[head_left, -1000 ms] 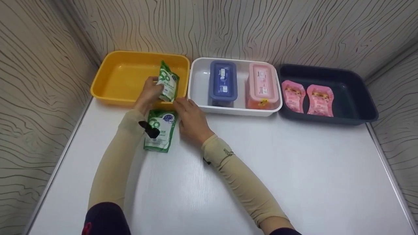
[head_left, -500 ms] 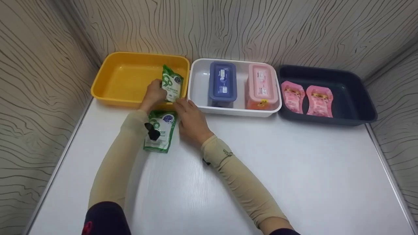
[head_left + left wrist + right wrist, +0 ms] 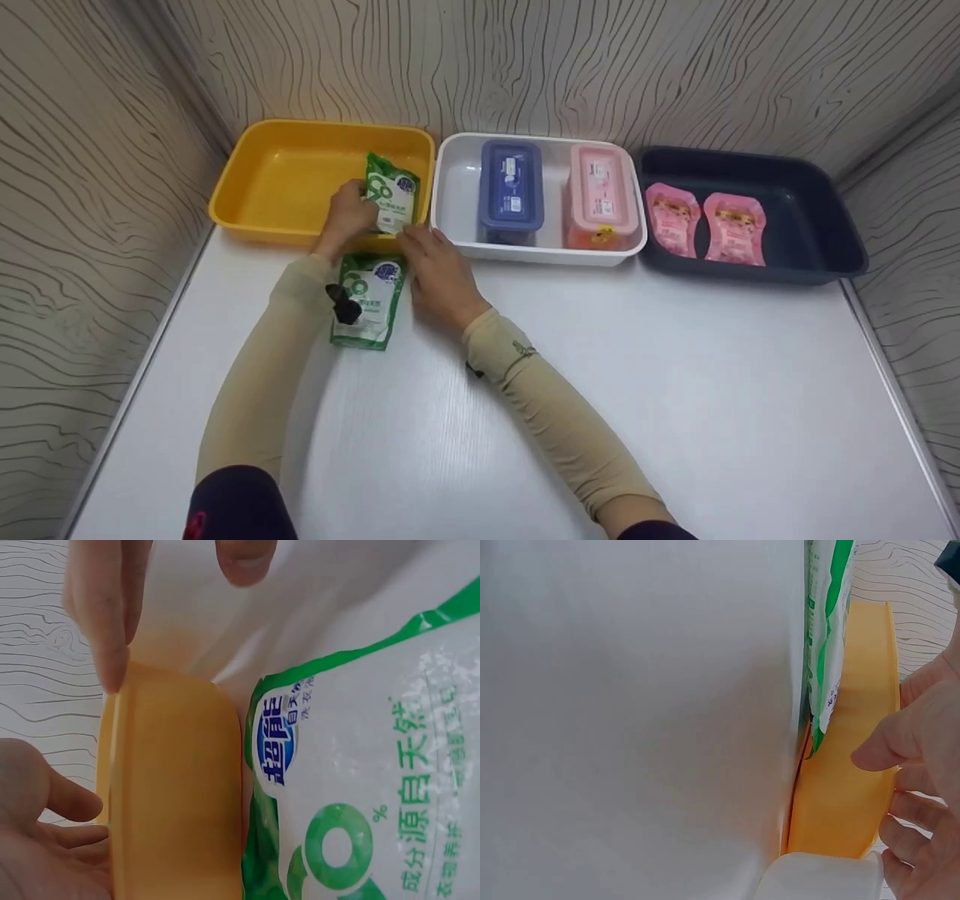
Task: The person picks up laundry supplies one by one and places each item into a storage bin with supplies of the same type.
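My left hand [image 3: 349, 212] grips a green-and-white laundry detergent refill pouch [image 3: 394, 196] by its left side, inside the front right corner of the yellow tray [image 3: 281, 124]. The pouch leans there with its printed face toward the head camera. At the tray's front right rim rests my right hand [image 3: 444, 279], its fingertips beside the pouch's lower end; the right wrist view shows its thumb [image 3: 881, 750] outside the wall. A second detergent pouch [image 3: 352, 765] lies on the table against the tray's front, below my left wrist. The held pouch is hidden in both wrist views.
Right of the yellow tray stands a white tray [image 3: 457, 187] with a blue-lidded box [image 3: 512, 184] and a pink-lidded box [image 3: 602, 187]. Further right, a dark navy tray [image 3: 817, 225] holds two pink packs [image 3: 736, 229]. Patterned walls [image 3: 525, 67] enclose the table [image 3: 637, 360].
The held pouch shifted right, then slightly back left, and its face now shows broader. My left hand moved with it; my right hand stayed at the rim.
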The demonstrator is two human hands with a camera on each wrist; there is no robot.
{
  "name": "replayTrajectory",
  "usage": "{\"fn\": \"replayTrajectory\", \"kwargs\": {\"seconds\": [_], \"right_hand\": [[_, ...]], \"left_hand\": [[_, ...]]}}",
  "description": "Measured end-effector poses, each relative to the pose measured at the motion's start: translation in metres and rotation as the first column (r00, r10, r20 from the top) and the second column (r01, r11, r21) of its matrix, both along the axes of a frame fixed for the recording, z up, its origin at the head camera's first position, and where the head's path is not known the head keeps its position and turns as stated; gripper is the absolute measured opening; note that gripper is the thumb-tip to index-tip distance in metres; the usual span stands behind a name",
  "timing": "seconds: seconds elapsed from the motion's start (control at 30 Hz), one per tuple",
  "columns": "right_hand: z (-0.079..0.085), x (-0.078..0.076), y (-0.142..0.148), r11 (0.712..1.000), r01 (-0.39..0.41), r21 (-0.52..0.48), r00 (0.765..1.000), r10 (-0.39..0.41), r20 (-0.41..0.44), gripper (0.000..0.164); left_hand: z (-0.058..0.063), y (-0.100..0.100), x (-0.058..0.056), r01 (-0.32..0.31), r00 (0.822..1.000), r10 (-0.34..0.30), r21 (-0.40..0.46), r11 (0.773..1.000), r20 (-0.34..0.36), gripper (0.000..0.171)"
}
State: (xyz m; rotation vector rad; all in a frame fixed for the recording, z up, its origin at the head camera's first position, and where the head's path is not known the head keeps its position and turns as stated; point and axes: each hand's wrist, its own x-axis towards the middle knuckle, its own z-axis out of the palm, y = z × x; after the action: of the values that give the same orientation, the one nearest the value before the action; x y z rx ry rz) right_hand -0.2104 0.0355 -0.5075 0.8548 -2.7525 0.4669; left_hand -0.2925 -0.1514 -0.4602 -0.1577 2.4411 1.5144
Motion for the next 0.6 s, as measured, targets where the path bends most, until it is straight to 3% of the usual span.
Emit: {"fn": "replayTrajectory", "kwargs": {"seconds": [0.37, 0.6], "right_hand": [[0.002, 0.0, -0.001, 1.0, 0.01, 0.006, 1.0, -0.01, 0.029, 0.057], [0.002, 0.001, -0.002, 1.0, 0.014, -0.006, 0.999, -0.013, 0.042, 0.057]], "left_hand": [[0.004, -0.012, 0.001, -0.031, 0.999, 0.032, -0.03, 0.999, 0.025, 0.066], [0.005, -0.017, 0.004, -0.016, 1.0, 0.015, -0.062, 0.998, -0.007, 0.062]]}}
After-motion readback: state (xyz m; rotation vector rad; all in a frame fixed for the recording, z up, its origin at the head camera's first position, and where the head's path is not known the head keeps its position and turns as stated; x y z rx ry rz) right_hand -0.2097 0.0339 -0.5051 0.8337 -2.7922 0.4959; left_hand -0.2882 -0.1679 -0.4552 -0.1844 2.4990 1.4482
